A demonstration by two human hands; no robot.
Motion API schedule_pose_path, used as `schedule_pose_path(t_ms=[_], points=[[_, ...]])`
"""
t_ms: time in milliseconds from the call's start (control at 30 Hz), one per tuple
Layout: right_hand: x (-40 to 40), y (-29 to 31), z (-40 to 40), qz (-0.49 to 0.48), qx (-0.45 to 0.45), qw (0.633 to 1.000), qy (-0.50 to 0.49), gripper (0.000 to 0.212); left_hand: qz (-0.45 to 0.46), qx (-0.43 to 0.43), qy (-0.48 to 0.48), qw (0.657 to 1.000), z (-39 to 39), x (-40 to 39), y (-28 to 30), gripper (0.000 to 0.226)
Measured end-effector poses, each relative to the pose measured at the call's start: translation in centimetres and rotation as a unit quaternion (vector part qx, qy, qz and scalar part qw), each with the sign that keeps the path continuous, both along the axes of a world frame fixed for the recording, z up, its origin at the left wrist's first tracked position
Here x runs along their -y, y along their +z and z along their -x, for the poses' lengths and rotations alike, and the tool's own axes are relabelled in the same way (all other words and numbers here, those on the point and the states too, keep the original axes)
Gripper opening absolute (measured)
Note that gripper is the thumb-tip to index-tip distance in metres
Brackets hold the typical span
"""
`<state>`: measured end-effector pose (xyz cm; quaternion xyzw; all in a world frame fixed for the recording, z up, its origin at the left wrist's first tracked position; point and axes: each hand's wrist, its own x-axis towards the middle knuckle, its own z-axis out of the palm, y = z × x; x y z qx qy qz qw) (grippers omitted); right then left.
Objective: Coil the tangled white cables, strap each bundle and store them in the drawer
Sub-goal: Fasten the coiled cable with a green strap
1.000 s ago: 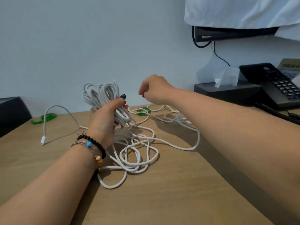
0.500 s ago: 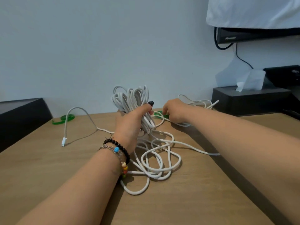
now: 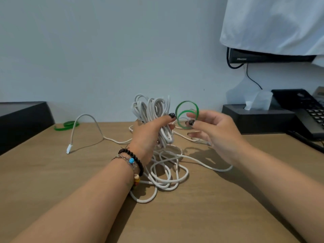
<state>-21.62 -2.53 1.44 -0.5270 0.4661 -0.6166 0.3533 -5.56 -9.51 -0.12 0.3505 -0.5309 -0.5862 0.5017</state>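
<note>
Left hand [image 3: 149,135] wrapped round the waist of the coil [image 3: 154,118], thumb pressed across the strands. Loops fanned upright above the fist, likely kept off the desk [image 3: 210,207] so nothing springs loose before strapping. Coil just left of the strap [image 3: 186,114], nearly touching it.

Strap: green, thin, curled into two overlapping rings. Pinched low down between thumb and fingertips of the right hand [image 3: 213,130]; remaining fingers loosely spread, holding nothing. Rings raised level with the top of the coil, above and ahead of the pinching fingertips. Held that way, probably, to open the strap and feed it round the waist just under the left thumb.

Below and slightly right of the strap, loose cable [image 3: 168,174] in tangled loops on the desk, running up into the left fist from beneath. One long arc trailing out under the right forearm. Far left of the strap, a free end with plug [image 3: 69,149] arching up and down onto the desk. So coiling judged unfinished, or more than one cable in the heap; cannot tell which.

Second strap [image 3: 65,125] flat on the desk far left of the held one, near the wall, beside a black box [image 3: 21,118]. Right of the strap: tissue box [image 3: 257,118], then phone [image 3: 301,109]. Drawer not seen.

Risk: coil slackening while the strap is threaded one-handed.
</note>
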Motion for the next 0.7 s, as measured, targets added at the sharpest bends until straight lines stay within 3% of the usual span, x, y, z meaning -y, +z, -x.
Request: schedule_pose_path(t_ms=[67,200,367,433,500,567,633,700], points=[[-1.1,-0.7,-0.1,-0.002,0.008,1.0,0.01,0.025,0.011,0.003,-0.001,1.0,0.1,-0.3,-0.1,0.073],[-1.4,-1.0,-0.3,0.009,-0.005,1.0,-0.001,0.026,0.054,0.004,-0.002,0.999,0.2,-0.5,-0.2,0.045],[-0.9,-1.4,0.3,0.019,-0.001,1.0,-0.005,0.023,0.081,0.017,-0.012,0.996,0.2,-0.5,-0.2,0.042],[-0.6,-1.2,0.8,0.021,0.096,0.995,0.013,0.025,0.081,0.024,-0.012,0.996,0.1,-0.3,-0.2,0.044],[-0.5,-0.8,1.4,0.026,0.249,0.966,0.061,0.026,0.074,0.023,-0.021,0.997,-0.1,0.0,-0.3,0.046],[-0.8,-0.3,2.0,0.027,0.327,0.94,0.095,0.026,0.06,0.022,-0.036,0.997,-0.2,0.1,-0.4,0.043],[-1.0,-0.1,2.6,0.01,0.312,0.943,0.113,0.03,0.048,0.022,-0.047,0.997,-0.2,0.0,-0.5,0.039],[-0.8,-0.1,3.2,-0.031,0.236,0.964,0.117,0.03,0.042,0.029,-0.055,0.997,-0.2,-0.1,-0.4,0.036]])
